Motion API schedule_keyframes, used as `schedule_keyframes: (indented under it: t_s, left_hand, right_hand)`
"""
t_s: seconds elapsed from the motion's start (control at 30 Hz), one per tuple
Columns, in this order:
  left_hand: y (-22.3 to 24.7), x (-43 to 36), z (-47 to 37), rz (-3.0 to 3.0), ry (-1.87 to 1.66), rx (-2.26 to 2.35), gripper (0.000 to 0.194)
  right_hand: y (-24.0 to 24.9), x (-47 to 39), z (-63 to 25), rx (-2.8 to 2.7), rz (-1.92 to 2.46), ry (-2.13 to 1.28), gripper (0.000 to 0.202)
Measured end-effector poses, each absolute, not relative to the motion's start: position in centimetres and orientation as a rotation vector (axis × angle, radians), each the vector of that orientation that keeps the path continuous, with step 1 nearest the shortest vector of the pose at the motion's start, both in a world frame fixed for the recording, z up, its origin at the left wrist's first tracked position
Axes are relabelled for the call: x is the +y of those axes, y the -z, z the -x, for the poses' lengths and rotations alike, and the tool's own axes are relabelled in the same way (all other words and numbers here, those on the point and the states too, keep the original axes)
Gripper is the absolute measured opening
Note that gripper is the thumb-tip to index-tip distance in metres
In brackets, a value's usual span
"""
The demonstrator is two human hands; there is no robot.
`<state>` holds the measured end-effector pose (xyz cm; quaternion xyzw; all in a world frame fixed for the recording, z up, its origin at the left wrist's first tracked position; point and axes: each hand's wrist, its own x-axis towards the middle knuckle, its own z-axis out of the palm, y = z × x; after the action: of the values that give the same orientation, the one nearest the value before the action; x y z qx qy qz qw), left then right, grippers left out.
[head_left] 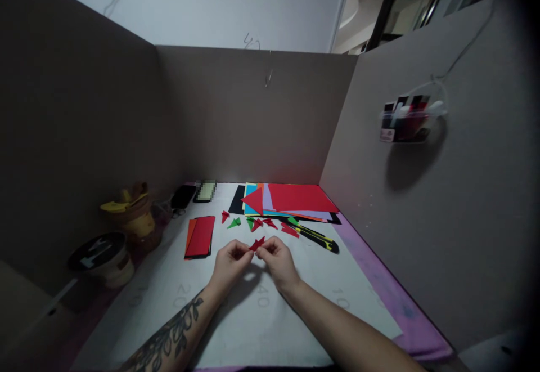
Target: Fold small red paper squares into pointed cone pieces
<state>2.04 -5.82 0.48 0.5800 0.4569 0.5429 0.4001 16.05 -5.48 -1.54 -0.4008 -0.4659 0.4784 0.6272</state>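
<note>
A small folded red paper piece (257,243) is held up between both hands over the white sheet (236,327). My left hand (232,259) pinches its left end between thumb and fingers. On the opposite end, my right hand (276,261) grips it the same way. Just beyond the hands lie several small folded paper pieces, among them a green one (234,223) and a red one (225,216). A yellow and black box cutter (316,237) rests to the right of them, overlapping some pieces.
Cut red paper strips (201,237) lie at the left. Coloured sheets (301,197) are stacked at the back, with a red triangle (253,200) on top. A tub (103,259), a pot of tools (133,214) and a phone (183,197) line the left side. Grey panels (257,113) enclose the table.
</note>
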Motion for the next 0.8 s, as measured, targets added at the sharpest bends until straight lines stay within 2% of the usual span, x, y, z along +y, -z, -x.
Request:
schedule_keyframes:
  t_s: [0.17,0.37,0.53,0.8]
  left_hand:
    - [-0.2,-5.7,-2.3,-1.392,-1.384,1.155,0.021]
    - [0.0,-5.6,-2.1,-1.331,-1.293,1.089,0.023]
    - [-0.3,-5.7,-2.1,-1.303,-1.268,0.994,0.039]
    - [-0.1,-5.7,-1.9,-1.304,-1.149,0.965,0.029]
  right_hand:
    - [1.4,-5.4,-15.9,-1.005,0.898,-1.105,0.023]
    - [1.4,-4.6,-17.0,-1.085,0.95,-1.009,0.021]
    - [1.4,-5.1,-17.2,-1.247,0.953,-1.029,0.02]
    - [1.1,-6.0,-16.8,-1.492,1.015,-0.959,0.016]
